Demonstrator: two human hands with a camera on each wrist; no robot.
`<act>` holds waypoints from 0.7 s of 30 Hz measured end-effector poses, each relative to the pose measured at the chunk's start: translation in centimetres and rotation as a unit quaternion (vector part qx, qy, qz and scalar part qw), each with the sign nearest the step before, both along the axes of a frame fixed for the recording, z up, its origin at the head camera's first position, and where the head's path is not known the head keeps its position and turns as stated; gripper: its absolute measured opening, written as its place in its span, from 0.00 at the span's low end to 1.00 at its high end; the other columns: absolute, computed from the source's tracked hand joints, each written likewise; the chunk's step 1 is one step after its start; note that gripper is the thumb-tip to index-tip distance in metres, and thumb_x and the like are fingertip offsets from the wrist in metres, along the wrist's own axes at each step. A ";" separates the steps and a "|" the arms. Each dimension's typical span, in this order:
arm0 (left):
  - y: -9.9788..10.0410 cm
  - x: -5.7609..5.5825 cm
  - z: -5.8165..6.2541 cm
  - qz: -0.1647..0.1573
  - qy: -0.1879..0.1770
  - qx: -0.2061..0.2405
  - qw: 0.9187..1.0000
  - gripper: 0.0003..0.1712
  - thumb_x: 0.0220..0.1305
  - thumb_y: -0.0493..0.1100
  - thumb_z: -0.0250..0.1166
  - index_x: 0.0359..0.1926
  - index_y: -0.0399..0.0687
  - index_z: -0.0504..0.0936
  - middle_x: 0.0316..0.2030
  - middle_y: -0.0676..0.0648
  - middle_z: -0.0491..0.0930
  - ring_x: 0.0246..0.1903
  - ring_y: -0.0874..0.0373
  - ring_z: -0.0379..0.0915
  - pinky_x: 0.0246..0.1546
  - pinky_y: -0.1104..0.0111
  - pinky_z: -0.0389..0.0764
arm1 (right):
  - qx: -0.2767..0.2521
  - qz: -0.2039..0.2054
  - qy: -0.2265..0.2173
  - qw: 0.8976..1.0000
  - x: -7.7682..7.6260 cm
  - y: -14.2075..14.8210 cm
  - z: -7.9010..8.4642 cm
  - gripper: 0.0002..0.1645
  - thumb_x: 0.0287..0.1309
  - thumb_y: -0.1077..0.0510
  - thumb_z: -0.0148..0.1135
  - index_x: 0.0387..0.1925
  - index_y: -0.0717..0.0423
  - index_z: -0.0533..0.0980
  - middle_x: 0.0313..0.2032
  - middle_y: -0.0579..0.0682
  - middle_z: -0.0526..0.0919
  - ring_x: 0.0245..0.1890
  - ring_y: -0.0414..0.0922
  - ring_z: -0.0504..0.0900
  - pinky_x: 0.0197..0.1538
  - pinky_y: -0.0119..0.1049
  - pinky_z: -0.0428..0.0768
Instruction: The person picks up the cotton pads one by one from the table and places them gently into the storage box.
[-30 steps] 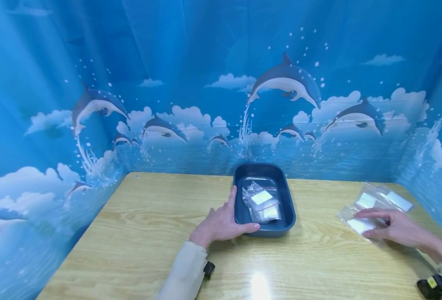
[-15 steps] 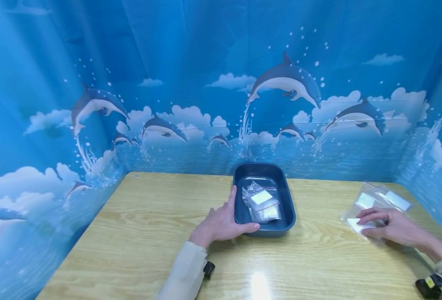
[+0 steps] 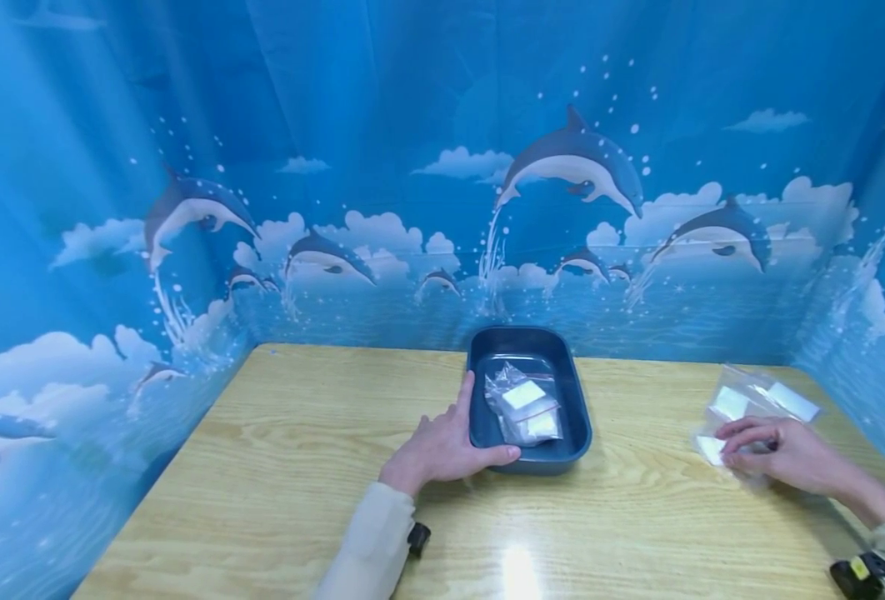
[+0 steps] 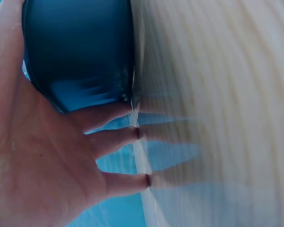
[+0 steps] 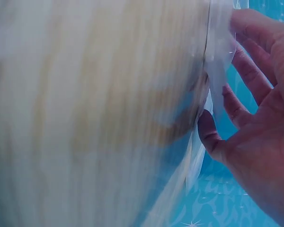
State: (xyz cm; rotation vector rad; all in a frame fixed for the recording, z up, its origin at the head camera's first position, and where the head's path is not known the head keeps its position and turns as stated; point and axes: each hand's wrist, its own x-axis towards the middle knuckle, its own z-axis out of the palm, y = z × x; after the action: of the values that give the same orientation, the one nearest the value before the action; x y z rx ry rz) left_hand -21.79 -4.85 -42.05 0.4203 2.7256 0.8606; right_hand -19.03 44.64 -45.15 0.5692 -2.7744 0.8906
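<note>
My left hand (image 3: 442, 446) rests against the left front corner of a dark blue-grey plastic bin (image 3: 583, 417), thumb along the front rim. Its fingers look straight and spread in the left wrist view, their tips on the table. Two clear zip bags (image 3: 523, 395) with white contents lie inside the bin. Over at the right, my right hand (image 3: 795, 454) pinches a clear zip bag (image 3: 709, 450) with a white piece in it, between thumb and fingers. This bag (image 5: 219, 61) stands partly raised in the right wrist view. Much of it is covered by the hand.
Two more clear zip bags, one with a white piece (image 3: 731, 403) and one with another white piece (image 3: 792, 402), overlap just behind my right hand. A wooden table (image 3: 300, 467) lies beneath everything. A blue dolphin-print curtain (image 3: 382, 208) borders its back and sides.
My right hand's fingers have drawn together and pulled the nearest zip bag slightly right. The bags behind it shifted a little. My left hand and the bin stay put.
</note>
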 end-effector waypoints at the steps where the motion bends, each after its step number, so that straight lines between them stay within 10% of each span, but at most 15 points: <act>1: 0.0 0.0 0.0 0.000 0.000 0.000 1.000 0.76 0.49 0.85 0.62 0.82 0.63 0.26 0.77 0.37 0.61 0.73 0.39 0.66 0.76 0.33 0.49 | -0.002 0.004 0.004 1.000 0.0 0.0 0.0 0.12 0.49 0.65 0.77 0.29 0.43 0.89 0.43 0.22 0.84 0.47 0.14 0.71 0.46 0.10 0.65; 21: 0.0 0.0 0.0 -0.003 -0.001 -0.003 1.000 0.77 0.49 0.85 0.62 0.82 0.62 0.25 0.78 0.38 0.60 0.74 0.40 0.64 0.77 0.34 0.49 | 0.022 -0.014 0.035 0.999 0.7 -3.4 3.1 0.14 0.51 0.63 0.77 0.32 0.37 0.87 0.44 0.21 0.84 0.46 0.13 0.72 0.37 0.23 0.81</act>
State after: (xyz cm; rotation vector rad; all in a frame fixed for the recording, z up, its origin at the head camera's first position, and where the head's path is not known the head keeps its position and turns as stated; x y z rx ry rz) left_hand -21.83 -4.89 -42.09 0.4249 2.7236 0.8505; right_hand -18.38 41.20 -42.04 0.5559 -2.7371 0.7909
